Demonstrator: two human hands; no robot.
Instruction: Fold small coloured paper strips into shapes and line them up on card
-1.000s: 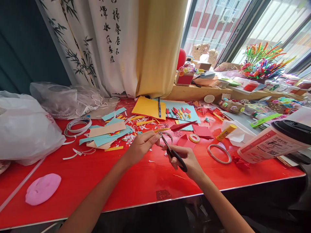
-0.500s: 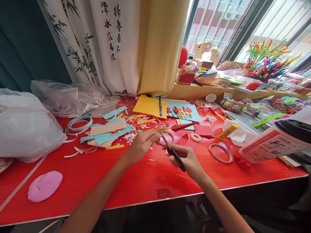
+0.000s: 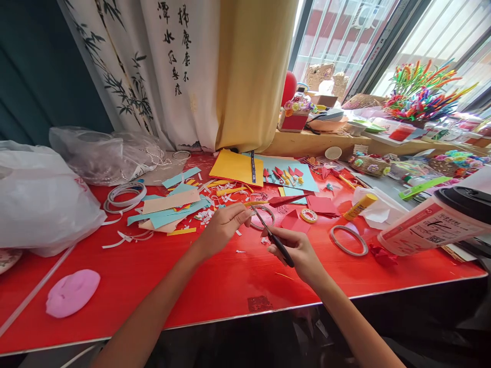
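My left hand (image 3: 226,227) pinches the yellow end of a slim paper piece, whose pointed red part (image 3: 287,200) extends to the right. In my right hand (image 3: 297,248) are black-handled scissors (image 3: 282,249), their blades pointing up and left beside my left fingertips, near the yellow end. Whether the blades touch the paper is too small to tell. Behind the scissors a tape roll (image 3: 263,217) lies on the red table (image 3: 215,286).
Paper strips and scraps (image 3: 172,204) lie left of my hands. Small red shapes rest on blue sheets (image 3: 307,176) behind. At right are a glue stick (image 3: 359,207), another tape roll (image 3: 349,241) and a large cup (image 3: 429,225). Pink clay (image 3: 72,293) sits front left.
The scissors' blades look closer together than before. My left hand and the red paper piece have shifted very slightly left.
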